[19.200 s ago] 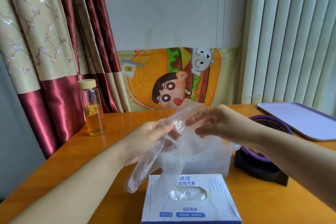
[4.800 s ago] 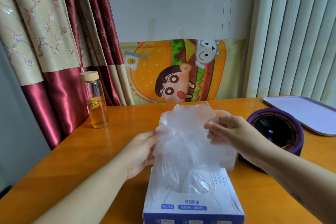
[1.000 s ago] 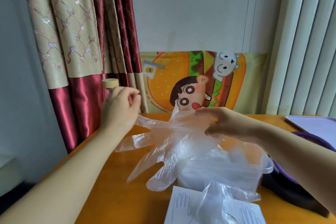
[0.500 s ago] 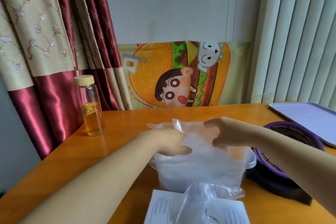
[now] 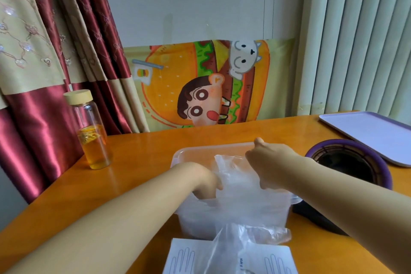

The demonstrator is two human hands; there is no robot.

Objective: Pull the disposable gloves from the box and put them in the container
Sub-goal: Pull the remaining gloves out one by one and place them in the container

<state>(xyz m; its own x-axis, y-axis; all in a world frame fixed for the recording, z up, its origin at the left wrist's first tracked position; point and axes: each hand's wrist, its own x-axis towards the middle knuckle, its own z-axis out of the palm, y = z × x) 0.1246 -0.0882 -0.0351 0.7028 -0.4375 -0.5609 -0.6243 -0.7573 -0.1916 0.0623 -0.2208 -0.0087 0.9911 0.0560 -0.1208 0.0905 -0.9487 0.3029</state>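
Note:
A clear plastic container point(image 5: 200, 151) stands mid-table, filled with crumpled transparent disposable gloves point(image 5: 240, 187). My left hand point(image 5: 205, 184) reaches down into its left side, and its fingers are hidden among the gloves. My right hand point(image 5: 270, 162) hovers over the right side, fingers curled down on the top glove and thumb raised. The white glove box point(image 5: 186, 258) lies at the bottom edge, in front of the container. A loose glove point(image 5: 235, 244) sticks up from its opening.
A glass bottle point(image 5: 94, 135) of amber liquid stands at the left by the red curtain. A black device with a purple rim point(image 5: 351, 162) sits right of the container, and a lavender tray point(image 5: 373, 131) lies behind it. A cartoon poster point(image 5: 200, 84) leans on the wall.
Both hands have gone lower, pushing the glove down into the container. The left hand has sunk deeper inside. The view has tilted slightly downward.

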